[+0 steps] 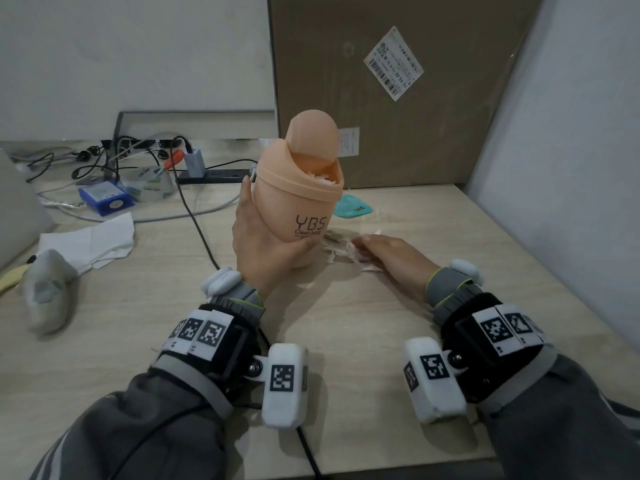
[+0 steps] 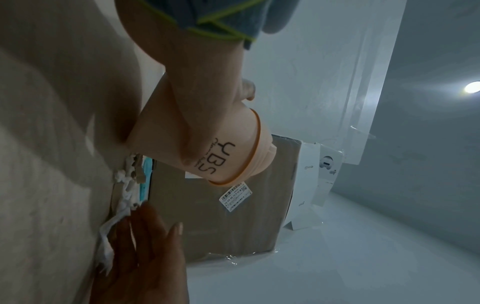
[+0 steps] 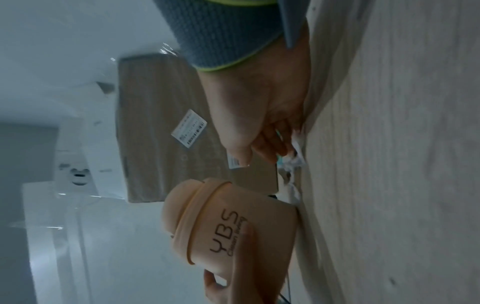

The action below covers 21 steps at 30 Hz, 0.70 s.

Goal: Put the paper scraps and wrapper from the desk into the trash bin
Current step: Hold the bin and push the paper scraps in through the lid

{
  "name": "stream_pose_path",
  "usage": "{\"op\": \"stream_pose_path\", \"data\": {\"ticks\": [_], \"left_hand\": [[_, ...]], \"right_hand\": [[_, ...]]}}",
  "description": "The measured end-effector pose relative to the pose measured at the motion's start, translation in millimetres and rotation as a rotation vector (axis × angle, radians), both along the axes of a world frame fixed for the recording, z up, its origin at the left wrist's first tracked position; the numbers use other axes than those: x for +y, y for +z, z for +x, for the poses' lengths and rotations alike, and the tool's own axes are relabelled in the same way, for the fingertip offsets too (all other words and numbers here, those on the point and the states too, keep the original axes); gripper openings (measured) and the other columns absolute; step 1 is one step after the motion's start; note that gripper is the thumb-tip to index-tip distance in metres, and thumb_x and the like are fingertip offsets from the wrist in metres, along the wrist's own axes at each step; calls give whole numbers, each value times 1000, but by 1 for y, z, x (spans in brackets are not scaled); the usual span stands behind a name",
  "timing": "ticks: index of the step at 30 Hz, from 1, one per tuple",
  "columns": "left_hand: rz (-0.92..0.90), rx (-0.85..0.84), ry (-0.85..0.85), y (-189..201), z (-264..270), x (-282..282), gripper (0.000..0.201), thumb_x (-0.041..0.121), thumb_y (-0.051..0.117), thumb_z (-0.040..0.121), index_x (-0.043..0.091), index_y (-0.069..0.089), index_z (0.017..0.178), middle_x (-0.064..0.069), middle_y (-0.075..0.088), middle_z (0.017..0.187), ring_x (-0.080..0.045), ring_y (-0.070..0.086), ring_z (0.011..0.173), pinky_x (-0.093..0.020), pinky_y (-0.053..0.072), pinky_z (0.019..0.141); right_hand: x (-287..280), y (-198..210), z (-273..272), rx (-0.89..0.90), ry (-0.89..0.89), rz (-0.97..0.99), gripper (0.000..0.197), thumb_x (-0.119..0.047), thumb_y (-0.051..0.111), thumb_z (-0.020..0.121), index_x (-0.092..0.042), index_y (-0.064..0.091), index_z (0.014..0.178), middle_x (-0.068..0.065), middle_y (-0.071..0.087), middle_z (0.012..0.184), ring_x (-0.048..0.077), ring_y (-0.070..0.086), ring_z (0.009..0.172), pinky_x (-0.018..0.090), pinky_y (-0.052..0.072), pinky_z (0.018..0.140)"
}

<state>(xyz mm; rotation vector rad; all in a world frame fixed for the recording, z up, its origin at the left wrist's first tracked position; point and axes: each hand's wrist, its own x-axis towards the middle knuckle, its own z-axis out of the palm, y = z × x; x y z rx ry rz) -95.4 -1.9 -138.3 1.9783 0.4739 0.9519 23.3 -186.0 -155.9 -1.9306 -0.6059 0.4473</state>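
My left hand grips the peach trash bin marked "YBS" and holds it tilted to the right over the desk. Its swing lid is open and white scraps show inside. The left wrist view has the bin in my palm. White paper scraps lie on the desk just right of the bin's base. My right hand rests flat on the desk, fingers extended against those scraps. A teal wrapper lies flat behind them, partly hidden by the bin.
A big cardboard box stands at the back, with a wall panel closing the right side. At left are a power strip with cables, a blue box, a white tissue and a grey-white object.
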Motion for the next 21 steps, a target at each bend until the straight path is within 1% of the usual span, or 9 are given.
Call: {"op": "stream_pose_path", "data": {"ticks": [3, 5, 8, 10, 11, 14, 17, 19, 21], "left_hand": [[-38, -2, 6, -2, 2, 4, 142, 68, 76, 39, 28, 6, 156, -5, 41, 151, -25, 40, 139, -53, 35, 113], [-48, -3, 16, -3, 2, 6, 140, 65, 78, 40, 30, 6, 155, -4, 41, 151, -25, 41, 139, -52, 36, 113], [-45, -4, 27, -5, 4, 10, 138, 62, 80, 41, 33, 6, 154, -4, 41, 151, -25, 41, 139, -53, 37, 112], [-41, -4, 29, -5, 4, 10, 137, 62, 80, 42, 33, 6, 154, -3, 41, 151, -25, 41, 138, -53, 37, 112], [-42, -4, 29, -5, 4, 10, 137, 62, 80, 42, 34, 5, 153, -3, 41, 151, -25, 41, 139, -53, 37, 112], [-43, -8, 29, -6, 4, 11, 137, 62, 80, 42, 36, 5, 153, -3, 40, 152, -24, 40, 139, -52, 36, 113], [-47, -11, 30, -7, 6, 13, 135, 62, 81, 43, 38, 5, 152, -3, 40, 151, -24, 41, 139, -52, 37, 112], [-52, -10, 32, -8, 6, 15, 135, 62, 80, 43, 38, 4, 152, -4, 41, 151, -25, 41, 138, -53, 37, 112], [-47, -9, 29, -7, 7, 15, 137, 63, 79, 42, 35, 4, 153, -5, 41, 151, -25, 42, 138, -53, 37, 112]], "right_hand": [[2, 6, -7, -148, -18, 39, 27, -34, 52, 93, -27, 60, 118, -5, 62, 109, 11, 58, 101, 24, 44, 87], [0, 7, -4, -289, -52, -19, 43, -36, 65, 84, -29, 53, 125, -7, 52, 115, 12, 55, 98, 23, 44, 81], [2, 3, 4, -449, 54, -250, 85, -43, 77, 71, -27, 33, 141, -2, 31, 140, 16, 45, 116, 28, 42, 95], [13, 0, 7, -459, 85, -296, 96, -44, 79, 67, -26, 26, 146, 5, 21, 151, 22, 32, 134, 38, 38, 107], [19, -1, 8, -446, 85, -293, 98, -44, 79, 67, -26, 24, 146, 6, 18, 153, 23, 28, 138, 40, 36, 109], [41, 2, 8, -431, 97, -292, 96, -39, 79, 70, -26, 23, 147, 6, 18, 154, 24, 26, 140, 35, 31, 112], [56, 6, 10, -434, 106, -348, 86, -35, 75, 76, -23, 27, 146, 9, 31, 149, 25, 34, 136, 32, 30, 109], [61, 6, 14, -447, 105, -403, 73, -37, 72, 79, -22, 37, 142, 10, 44, 141, 27, 44, 128, 31, 36, 103], [61, 7, 15, -500, 100, -457, 54, -39, 68, 82, -21, 52, 131, 11, 54, 130, 27, 52, 116, 26, 39, 92]]}}
